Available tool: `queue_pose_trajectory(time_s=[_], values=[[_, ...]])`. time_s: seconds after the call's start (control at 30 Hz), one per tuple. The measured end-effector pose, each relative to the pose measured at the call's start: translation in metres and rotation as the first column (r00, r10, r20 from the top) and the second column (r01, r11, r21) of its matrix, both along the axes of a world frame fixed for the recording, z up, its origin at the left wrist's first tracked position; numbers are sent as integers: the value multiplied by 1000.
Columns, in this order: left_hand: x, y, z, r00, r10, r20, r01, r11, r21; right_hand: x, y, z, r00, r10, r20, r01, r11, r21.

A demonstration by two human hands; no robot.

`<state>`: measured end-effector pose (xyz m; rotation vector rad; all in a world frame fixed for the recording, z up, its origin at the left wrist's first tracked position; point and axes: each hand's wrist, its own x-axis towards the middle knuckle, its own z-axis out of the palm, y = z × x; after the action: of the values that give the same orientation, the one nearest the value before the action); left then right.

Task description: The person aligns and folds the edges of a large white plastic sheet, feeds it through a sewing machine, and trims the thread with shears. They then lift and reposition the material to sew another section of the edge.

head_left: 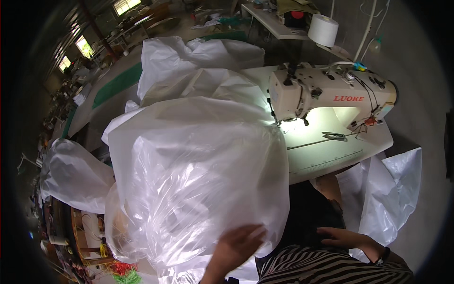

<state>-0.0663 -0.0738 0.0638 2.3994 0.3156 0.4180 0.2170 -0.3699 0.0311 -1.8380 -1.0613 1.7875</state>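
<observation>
Treat white sheeting [227,161] as light, limp, slippery, best grasped by bunched folds [163,236], beneath flattened left hand [240,242] and near loosely spread right hand [347,237].

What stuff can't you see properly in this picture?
All in the head view:
- The needle tip of the sewing machine: too small, lost in glare.
- Part of the white table: hidden by the white sheeting.
- The left hand: blurred, so I can't tell whether it touches the sheeting.
- The left forearm: cut off by the bottom edge.
- Things along the far left wall: too small and dark.
</observation>
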Motion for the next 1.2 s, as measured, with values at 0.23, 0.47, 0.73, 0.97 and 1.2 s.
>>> queue_pose_trajectory(time_s=[0.23, 0.47, 0.73, 0.97, 1.2], values=[[1, 111, 3, 814, 564, 139, -581, 785, 214, -32, 122, -14, 962, -252, -102, 271, 911, 311], [-10, 174, -61, 756, 647, -98, -598, 744, 299, -27, 136, -105, 761, -380, -526, 456, 890, 16], [2, 76, -32, 671, 631, 389, -720, 680, 140, -5, 87, -75, 845, -487, -222, 527, 683, 506], [12, 42, -17, 728, 676, 112, -683, 729, 43, -13, 146, -109, 890, -364, -274, 414, 898, 151], [-45, 49, 38, 832, 537, -140, -493, 600, -630, 18, 117, -39, 920, -264, -289, 383, 761, 524]])
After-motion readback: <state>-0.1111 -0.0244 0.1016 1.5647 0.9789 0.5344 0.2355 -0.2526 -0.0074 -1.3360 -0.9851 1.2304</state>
